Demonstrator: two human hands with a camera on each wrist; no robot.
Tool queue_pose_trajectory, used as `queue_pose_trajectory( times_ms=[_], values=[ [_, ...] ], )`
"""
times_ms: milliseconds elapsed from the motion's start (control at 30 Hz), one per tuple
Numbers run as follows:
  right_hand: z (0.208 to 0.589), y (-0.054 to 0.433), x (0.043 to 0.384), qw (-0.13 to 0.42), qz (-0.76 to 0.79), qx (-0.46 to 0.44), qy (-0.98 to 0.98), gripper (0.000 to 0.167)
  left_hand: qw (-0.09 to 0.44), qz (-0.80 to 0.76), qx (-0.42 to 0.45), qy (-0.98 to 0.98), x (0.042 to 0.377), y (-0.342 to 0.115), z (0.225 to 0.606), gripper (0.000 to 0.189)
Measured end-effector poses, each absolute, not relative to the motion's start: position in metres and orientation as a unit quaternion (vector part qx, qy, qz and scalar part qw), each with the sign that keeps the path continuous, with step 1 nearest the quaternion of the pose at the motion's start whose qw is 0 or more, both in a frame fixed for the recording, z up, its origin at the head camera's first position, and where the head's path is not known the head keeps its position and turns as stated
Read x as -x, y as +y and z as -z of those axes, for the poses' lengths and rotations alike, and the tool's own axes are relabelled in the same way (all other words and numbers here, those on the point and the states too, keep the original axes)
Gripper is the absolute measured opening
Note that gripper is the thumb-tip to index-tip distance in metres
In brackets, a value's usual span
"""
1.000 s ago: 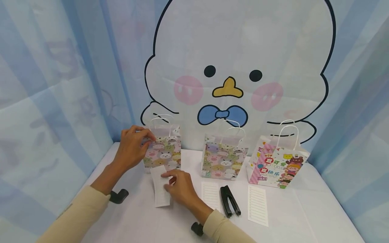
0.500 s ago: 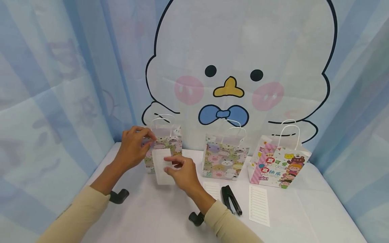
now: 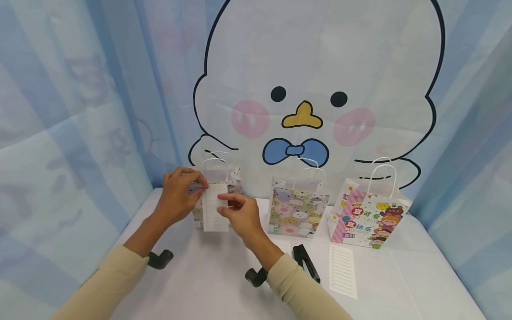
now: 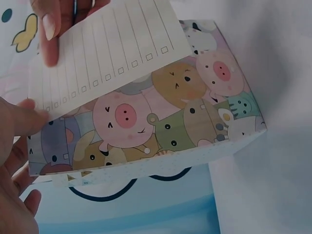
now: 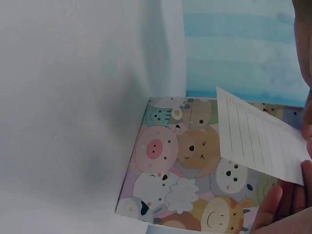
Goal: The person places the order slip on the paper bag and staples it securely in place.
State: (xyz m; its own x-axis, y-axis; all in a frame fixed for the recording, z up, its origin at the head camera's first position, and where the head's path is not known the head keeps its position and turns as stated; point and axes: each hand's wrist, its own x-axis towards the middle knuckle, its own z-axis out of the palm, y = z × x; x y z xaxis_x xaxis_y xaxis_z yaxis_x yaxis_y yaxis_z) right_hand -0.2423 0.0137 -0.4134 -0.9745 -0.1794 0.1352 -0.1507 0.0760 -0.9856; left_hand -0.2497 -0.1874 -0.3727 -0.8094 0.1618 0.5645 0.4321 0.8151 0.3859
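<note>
An animal-print paper gift bag point(image 3: 235, 183) with white handles stands at the left of the table. My left hand point(image 3: 178, 198) pinches its upper left edge; in the left wrist view the thumb also touches a corner of a lined paper checklist point(image 4: 112, 56). My right hand point(image 3: 245, 218) holds that checklist by its right edge, thumb and fingers on either side. The sheet stands upright in front of the bag, its top near the bag's rim. In the right wrist view the sheet's lower end tilts away from the printed front point(image 5: 195, 161). Fingertips behind the sheet are partly hidden.
A second animal-print gift bag point(image 3: 298, 211) stands mid-table, and a pink-striped gift bag point(image 3: 368, 218) stands to the right. In front lie a black stapler point(image 3: 306, 263), another checklist point(image 3: 342, 271), and one partly behind my right forearm. A cartoon curtain hangs behind.
My right hand has raised the checklist from low in front of the left bag up to its rim, straightening it. The left hand has stayed at the bag's upper left edge.
</note>
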Motion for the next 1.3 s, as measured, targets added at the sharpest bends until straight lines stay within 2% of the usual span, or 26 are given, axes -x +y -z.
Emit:
queue_pose_trajectory(
  times_ms=[233, 500, 700, 1300],
  values=[
    [0.412, 0.013, 0.244, 0.005, 0.663, 0.114, 0.74, 0.03, 0.276, 0.256, 0.166, -0.912, 0.251, -0.186, 0.373, 0.014],
    [0.419, 0.028, 0.235, -0.037, 0.609, 0.131, 0.781, 0.039, 0.28, 0.254, 0.16, -0.912, 0.252, -0.184, 0.374, 0.012],
    [0.427, 0.059, 0.211, -0.056, 0.517, 0.143, 0.842, 0.052, 0.281, 0.259, 0.164, -0.909, 0.253, -0.185, 0.373, 0.013],
    [0.459, 0.17, 0.17, -0.08, 0.397, 0.073, 0.912, 0.074, 0.275, 0.264, 0.163, -0.91, 0.254, -0.185, 0.372, 0.014]
  ],
)
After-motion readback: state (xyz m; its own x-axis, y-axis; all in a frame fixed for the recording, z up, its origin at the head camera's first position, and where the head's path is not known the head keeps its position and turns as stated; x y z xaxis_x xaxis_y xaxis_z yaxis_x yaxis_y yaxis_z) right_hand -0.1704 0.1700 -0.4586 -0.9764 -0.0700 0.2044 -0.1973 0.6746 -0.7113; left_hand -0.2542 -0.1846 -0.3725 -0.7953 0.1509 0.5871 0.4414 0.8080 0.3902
